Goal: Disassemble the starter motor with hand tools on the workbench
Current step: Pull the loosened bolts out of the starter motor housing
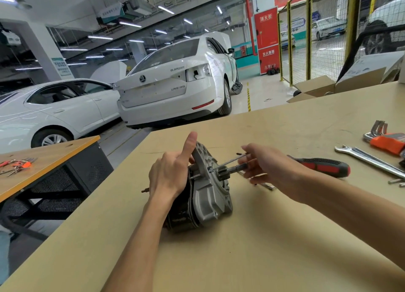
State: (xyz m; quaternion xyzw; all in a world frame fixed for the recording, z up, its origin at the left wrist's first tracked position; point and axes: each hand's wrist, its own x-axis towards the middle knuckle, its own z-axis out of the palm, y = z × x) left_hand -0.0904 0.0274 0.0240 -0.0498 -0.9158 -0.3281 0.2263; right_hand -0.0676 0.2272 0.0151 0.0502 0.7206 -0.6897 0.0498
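The starter motor [203, 199] lies on its side on the tan workbench [241, 248], grey cast nose housing toward the right, black body toward the left. My left hand [173, 171] grips the black body, with the thumb raised against the housing's rim. My right hand [265, 166] pinches a long thin through-bolt [228, 160] that sticks out of the housing, just above the pinion shaft [232, 171]. A red-and-black screwdriver [324, 165] lies on the bench behind my right wrist; its blade is hidden.
At the right edge lie a spanner [370, 160], an orange-holdered hex key set [385, 138] and small loose bolts [396, 181]. An open cardboard box [328, 85] stands at the bench's far right. A second bench with tools [43, 160] stands to the left.
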